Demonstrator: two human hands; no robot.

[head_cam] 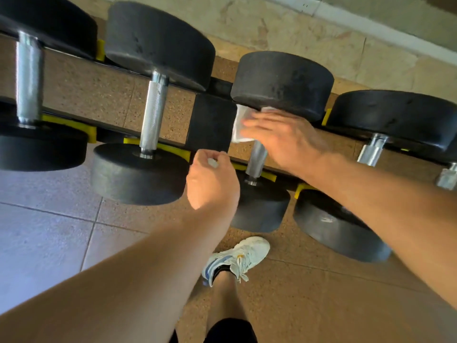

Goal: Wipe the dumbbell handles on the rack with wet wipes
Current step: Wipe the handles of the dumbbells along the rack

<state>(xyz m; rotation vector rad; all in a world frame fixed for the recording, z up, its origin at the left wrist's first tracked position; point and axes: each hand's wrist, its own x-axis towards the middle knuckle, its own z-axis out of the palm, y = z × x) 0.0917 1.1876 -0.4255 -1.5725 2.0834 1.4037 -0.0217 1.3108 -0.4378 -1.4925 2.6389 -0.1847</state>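
Pressing a white wet wipe (239, 125) against the upper part of a steel handle (257, 158), the right hand (284, 137) lay over it with fingers fairly straight, not clenched round the bar. That handle belonged to the third dumbbell from the left on the rack (210, 122), its far weight (282, 82) just above the hand and its near weight (259, 206) below. The left hand (212, 177) hovered beside the rack, fingers curled round a small pale scrap, perhaps another wipe. The wipe looked soft, limp and light, best wrapped round the bar; the knurled metal would likely snag it. The dumbbells seemed heavy and unlikely to shift. A neighbouring handle (154, 115) stood to the left, another (372, 149) to the right, and a white shoe (237, 258) below on the floor.
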